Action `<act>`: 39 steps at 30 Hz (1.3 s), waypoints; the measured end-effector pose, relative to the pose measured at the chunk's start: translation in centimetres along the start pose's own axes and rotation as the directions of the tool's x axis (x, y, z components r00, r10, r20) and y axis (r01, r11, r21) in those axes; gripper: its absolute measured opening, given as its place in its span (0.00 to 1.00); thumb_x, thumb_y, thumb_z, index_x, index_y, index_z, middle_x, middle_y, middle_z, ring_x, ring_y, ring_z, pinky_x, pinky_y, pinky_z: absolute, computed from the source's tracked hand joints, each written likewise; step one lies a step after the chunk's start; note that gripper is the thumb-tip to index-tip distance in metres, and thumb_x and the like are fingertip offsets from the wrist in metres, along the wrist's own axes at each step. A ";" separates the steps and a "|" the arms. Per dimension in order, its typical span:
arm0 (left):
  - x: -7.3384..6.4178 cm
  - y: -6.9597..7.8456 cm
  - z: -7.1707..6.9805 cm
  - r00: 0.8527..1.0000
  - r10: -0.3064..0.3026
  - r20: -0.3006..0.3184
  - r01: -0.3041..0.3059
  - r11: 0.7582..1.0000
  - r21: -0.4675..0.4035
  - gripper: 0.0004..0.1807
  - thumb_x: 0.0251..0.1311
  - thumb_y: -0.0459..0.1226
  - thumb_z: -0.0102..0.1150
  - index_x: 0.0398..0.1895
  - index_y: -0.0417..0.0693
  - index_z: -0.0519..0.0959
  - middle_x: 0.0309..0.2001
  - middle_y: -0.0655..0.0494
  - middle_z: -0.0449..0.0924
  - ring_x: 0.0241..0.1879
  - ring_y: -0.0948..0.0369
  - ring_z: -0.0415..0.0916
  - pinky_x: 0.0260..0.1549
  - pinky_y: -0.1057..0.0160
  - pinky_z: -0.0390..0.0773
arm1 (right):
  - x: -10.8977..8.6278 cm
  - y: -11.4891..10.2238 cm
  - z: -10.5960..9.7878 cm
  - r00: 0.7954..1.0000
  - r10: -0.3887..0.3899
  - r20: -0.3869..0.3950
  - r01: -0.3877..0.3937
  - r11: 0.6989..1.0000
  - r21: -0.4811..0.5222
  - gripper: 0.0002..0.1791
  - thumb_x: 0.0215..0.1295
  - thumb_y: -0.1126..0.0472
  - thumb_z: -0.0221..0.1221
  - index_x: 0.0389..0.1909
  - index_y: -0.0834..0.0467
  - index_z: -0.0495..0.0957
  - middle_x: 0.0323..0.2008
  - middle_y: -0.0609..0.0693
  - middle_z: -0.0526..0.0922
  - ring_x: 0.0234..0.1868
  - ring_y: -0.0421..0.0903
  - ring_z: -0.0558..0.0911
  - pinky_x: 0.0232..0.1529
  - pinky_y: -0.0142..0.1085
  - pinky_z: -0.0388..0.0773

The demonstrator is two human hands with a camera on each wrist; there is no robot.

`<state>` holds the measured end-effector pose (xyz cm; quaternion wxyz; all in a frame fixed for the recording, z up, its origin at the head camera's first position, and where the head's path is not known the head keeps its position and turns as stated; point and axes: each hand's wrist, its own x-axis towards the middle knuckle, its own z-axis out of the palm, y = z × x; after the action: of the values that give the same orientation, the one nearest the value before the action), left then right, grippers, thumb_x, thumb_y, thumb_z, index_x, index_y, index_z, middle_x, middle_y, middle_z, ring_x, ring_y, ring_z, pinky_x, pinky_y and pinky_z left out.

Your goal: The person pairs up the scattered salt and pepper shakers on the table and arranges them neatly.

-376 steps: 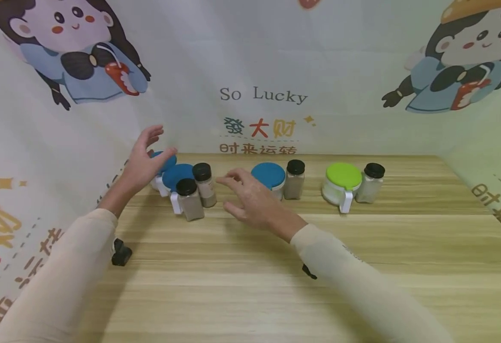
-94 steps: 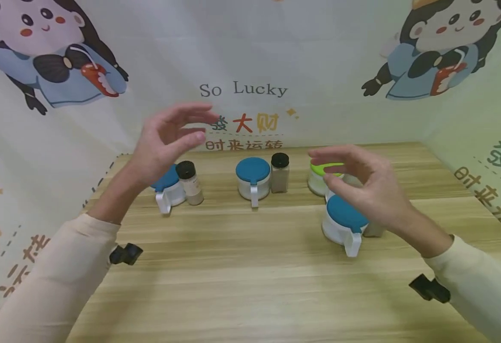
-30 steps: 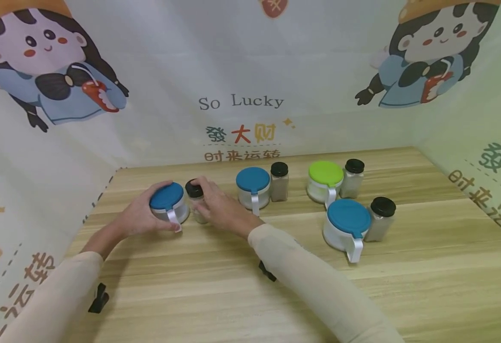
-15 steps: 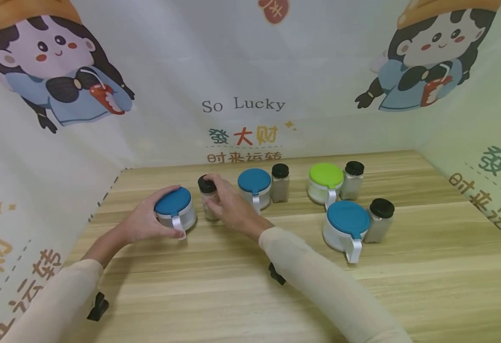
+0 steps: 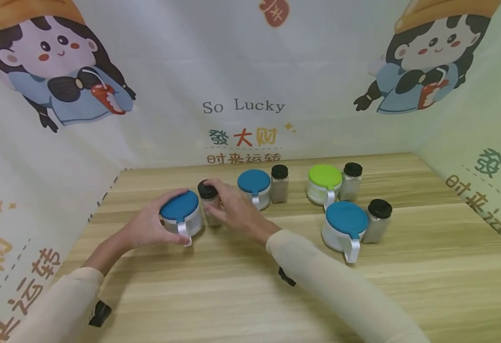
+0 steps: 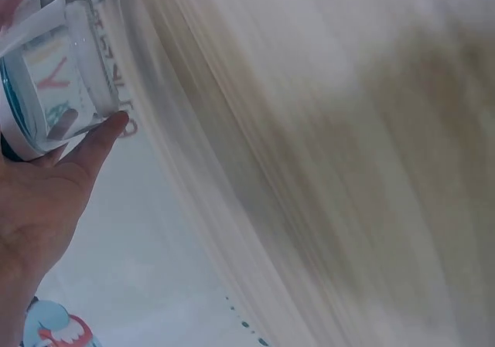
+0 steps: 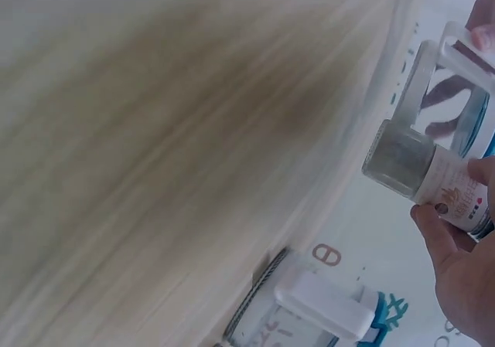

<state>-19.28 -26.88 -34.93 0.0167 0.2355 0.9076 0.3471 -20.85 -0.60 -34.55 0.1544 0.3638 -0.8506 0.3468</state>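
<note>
My left hand [image 5: 152, 221] grips a clear seasoning jar [image 5: 192, 223] with a blue lid and white handle, fingers round its far side and thumb by the handle. In the left wrist view the jar [image 6: 89, 61] shows see-through walls, with a fingertip at its base. Just right of it, my right hand [image 5: 239, 209] holds a spice bottle [image 5: 208, 189] with a black cap between thumb and fingers. The right wrist view shows the bottle's [image 7: 452, 185] printed label and greyish contents. The two stand side by side, nearly touching; whether their bases touch the table I cannot tell.
Behind my right hand stand another blue-lidded jar [image 5: 254, 182] and a black-capped bottle [image 5: 280, 186]. Farther right are a green-lidded jar [image 5: 325, 178] and a bottle [image 5: 351, 183]. Nearer me sit a blue-lidded jar [image 5: 345, 221] and a bottle [image 5: 377, 221]. Printed cloth [image 5: 169, 119] borders the wooden table [image 5: 233, 295].
Both hands have closed on the left jar and bottle and shifted them right and nearer me. Since the oldest frame, another blue-lidded jar and bottle have moved from the left to the front right.
</note>
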 end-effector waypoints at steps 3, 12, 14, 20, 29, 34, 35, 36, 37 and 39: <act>-0.3 0.7 0.4 1.000 0.017 0.006 -0.017 1.000 0.004 0.63 0.40 0.51 0.85 0.80 0.60 0.56 0.72 0.41 0.61 0.64 0.39 0.67 0.54 0.33 0.73 | -0.7 -0.2 -0.3 0.999 -0.028 -0.018 0.028 1.000 -0.011 0.29 0.71 0.59 0.65 0.68 0.58 0.67 0.60 0.56 0.78 0.58 0.49 0.78 0.55 0.37 0.77; -1.4 3.6 1.6 0.998 0.066 0.017 -0.065 0.997 -0.045 0.64 0.37 0.51 0.86 0.79 0.67 0.56 0.71 0.45 0.63 0.62 0.43 0.69 0.52 0.39 0.77 | -3.6 -0.8 -2.5 0.999 -0.035 -0.014 0.036 0.996 0.088 0.29 0.70 0.61 0.65 0.68 0.63 0.68 0.64 0.57 0.74 0.58 0.47 0.78 0.53 0.35 0.79; -1.5 4.5 2.1 0.997 0.081 0.018 -0.080 0.995 -0.067 0.65 0.37 0.51 0.87 0.79 0.67 0.55 0.70 0.45 0.65 0.61 0.44 0.71 0.52 0.41 0.77 | -4.3 -0.8 -3.1 1.000 -0.020 -0.013 0.021 0.996 0.092 0.30 0.70 0.61 0.65 0.69 0.62 0.68 0.64 0.56 0.74 0.56 0.46 0.78 0.52 0.37 0.80; -1.9 7.1 4.2 0.993 0.116 0.028 -0.114 0.992 -0.058 0.67 0.33 0.56 0.86 0.78 0.68 0.53 0.68 0.47 0.67 0.62 0.47 0.71 0.56 0.40 0.75 | -6.6 -0.5 -4.3 0.996 -0.055 -0.069 0.058 0.997 0.048 0.28 0.68 0.64 0.67 0.66 0.62 0.70 0.62 0.57 0.76 0.55 0.47 0.80 0.50 0.39 0.81; -1.6 8.9 6.8 0.977 0.213 -0.004 -0.213 0.974 -0.073 0.66 0.31 0.58 0.86 0.76 0.60 0.57 0.68 0.53 0.67 0.62 0.53 0.72 0.57 0.47 0.75 | -9.9 -0.1 -6.4 0.994 -0.050 -0.101 0.053 0.998 0.034 0.31 0.64 0.65 0.70 0.66 0.62 0.70 0.56 0.58 0.81 0.47 0.47 0.84 0.44 0.36 0.83; -0.8 9.5 7.3 0.977 0.207 -0.042 -0.209 0.975 -0.072 0.65 0.33 0.56 0.86 0.77 0.60 0.57 0.69 0.53 0.66 0.62 0.53 0.71 0.57 0.46 0.75 | -10.8 0.1 -7.5 0.996 0.003 -0.092 0.000 0.999 0.033 0.31 0.63 0.62 0.71 0.65 0.61 0.71 0.54 0.56 0.82 0.42 0.45 0.85 0.41 0.34 0.83; -0.7 9.6 7.4 0.977 0.207 -0.043 -0.210 0.975 -0.075 0.65 0.32 0.56 0.87 0.77 0.60 0.57 0.68 0.52 0.66 0.62 0.53 0.71 0.58 0.46 0.75 | -11.0 0.2 -7.6 0.996 0.009 -0.090 -0.006 0.999 0.033 0.31 0.63 0.62 0.71 0.65 0.61 0.71 0.55 0.56 0.81 0.42 0.46 0.85 0.41 0.33 0.83; -0.5 9.6 7.4 0.977 0.207 -0.043 -0.210 0.975 -0.076 0.65 0.32 0.55 0.87 0.77 0.60 0.57 0.68 0.53 0.67 0.62 0.53 0.71 0.58 0.46 0.74 | -11.2 0.3 -7.6 0.996 0.014 -0.089 -0.011 0.999 0.035 0.31 0.63 0.62 0.71 0.65 0.61 0.71 0.55 0.56 0.81 0.42 0.46 0.85 0.41 0.33 0.83; -0.3 9.7 7.5 0.977 0.208 -0.039 -0.211 0.974 -0.079 0.65 0.33 0.55 0.87 0.76 0.59 0.57 0.68 0.53 0.67 0.63 0.53 0.71 0.59 0.46 0.74 | -11.4 0.4 -7.6 0.995 0.015 -0.095 -0.011 0.999 0.034 0.31 0.63 0.63 0.72 0.64 0.61 0.71 0.55 0.57 0.81 0.42 0.46 0.85 0.41 0.33 0.83; -0.1 9.7 7.8 0.976 0.216 -0.028 -0.217 0.972 -0.089 0.65 0.33 0.54 0.87 0.76 0.58 0.58 0.68 0.53 0.67 0.63 0.54 0.70 0.60 0.47 0.73 | -11.7 0.6 -7.5 0.994 0.016 -0.106 -0.013 0.999 0.031 0.32 0.62 0.63 0.72 0.64 0.62 0.70 0.54 0.57 0.81 0.42 0.47 0.85 0.40 0.34 0.84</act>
<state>-13.68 -15.79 -34.68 -0.0189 0.3288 0.8599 0.3901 -13.15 11.00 -35.55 0.1912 0.3408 -0.8386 0.3794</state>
